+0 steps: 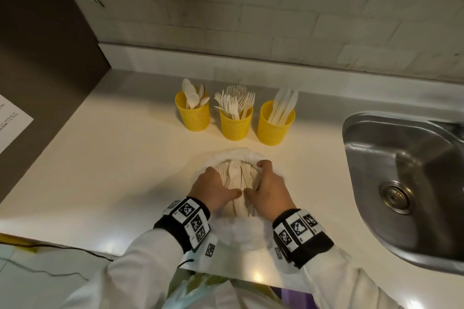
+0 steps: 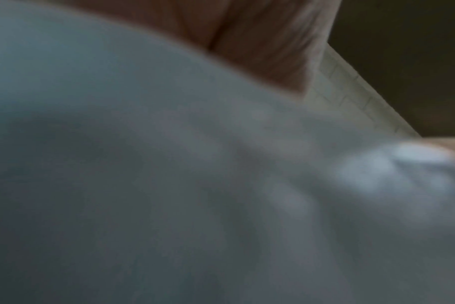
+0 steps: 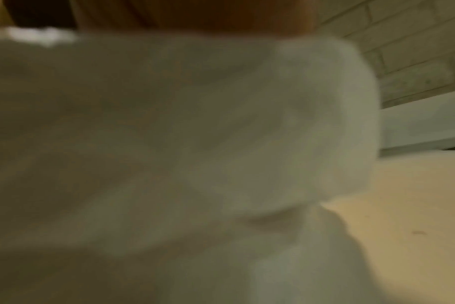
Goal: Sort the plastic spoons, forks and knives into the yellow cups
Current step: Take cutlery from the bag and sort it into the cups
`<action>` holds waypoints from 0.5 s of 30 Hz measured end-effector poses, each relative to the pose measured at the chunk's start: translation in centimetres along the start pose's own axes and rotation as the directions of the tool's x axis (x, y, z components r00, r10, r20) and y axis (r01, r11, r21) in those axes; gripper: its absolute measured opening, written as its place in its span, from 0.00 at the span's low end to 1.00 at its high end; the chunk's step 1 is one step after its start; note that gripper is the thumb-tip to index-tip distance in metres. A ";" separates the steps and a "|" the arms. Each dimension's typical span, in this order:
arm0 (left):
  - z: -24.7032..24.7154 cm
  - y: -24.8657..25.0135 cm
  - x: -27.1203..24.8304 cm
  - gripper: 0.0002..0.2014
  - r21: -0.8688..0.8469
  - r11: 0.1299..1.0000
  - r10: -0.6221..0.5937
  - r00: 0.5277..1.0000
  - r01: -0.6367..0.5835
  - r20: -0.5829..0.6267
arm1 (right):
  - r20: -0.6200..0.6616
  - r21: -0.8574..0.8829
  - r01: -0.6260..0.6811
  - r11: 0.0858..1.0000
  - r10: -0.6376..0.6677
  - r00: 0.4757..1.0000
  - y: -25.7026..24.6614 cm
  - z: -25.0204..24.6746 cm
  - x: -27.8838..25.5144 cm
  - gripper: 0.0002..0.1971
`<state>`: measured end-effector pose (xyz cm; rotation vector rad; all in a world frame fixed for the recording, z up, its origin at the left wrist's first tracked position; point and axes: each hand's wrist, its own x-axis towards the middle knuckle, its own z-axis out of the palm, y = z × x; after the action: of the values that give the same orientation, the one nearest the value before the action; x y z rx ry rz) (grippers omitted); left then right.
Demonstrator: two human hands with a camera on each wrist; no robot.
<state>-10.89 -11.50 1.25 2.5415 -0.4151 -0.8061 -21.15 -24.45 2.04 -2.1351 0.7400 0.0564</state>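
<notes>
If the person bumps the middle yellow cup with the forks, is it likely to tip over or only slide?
The middle yellow perforated plastic cup probably tips rather easily: the white plastic forks rise high above its rim and fan outward. It looks light, so a low push may slide it on the smooth pale countertop. Its base looks narrower than its rim, which would make it less steady.

Paper sheet (image 1: 10, 123) bears print, seemingly too small to read.

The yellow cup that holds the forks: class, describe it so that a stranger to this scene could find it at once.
Start at the steel sink and look left along the counter to a row of three yellow cups by the wall. Take the middle cup. It alone bristles with fork tines; its neighbours hold spoons and knives.
</notes>
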 end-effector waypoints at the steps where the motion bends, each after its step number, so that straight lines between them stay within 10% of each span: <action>1: -0.3 0.2 -0.1 0.38 -0.042 0.999 0.003 1.000 -0.004 -0.020 | -0.005 0.026 -0.004 1.000 0.004 1.000 0.1 -0.1 0.1 0.30; 15: -1.2 0.7 -0.9 0.20 -0.073 0.995 0.065 0.995 -0.071 -0.076 | -0.095 0.094 -0.118 0.988 0.127 0.987 0.8 -0.6 0.8 0.11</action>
<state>-10.98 -11.35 2.87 2.4645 -0.4361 -0.6878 -21.01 -25.62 1.62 -2.0181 0.9163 -0.0186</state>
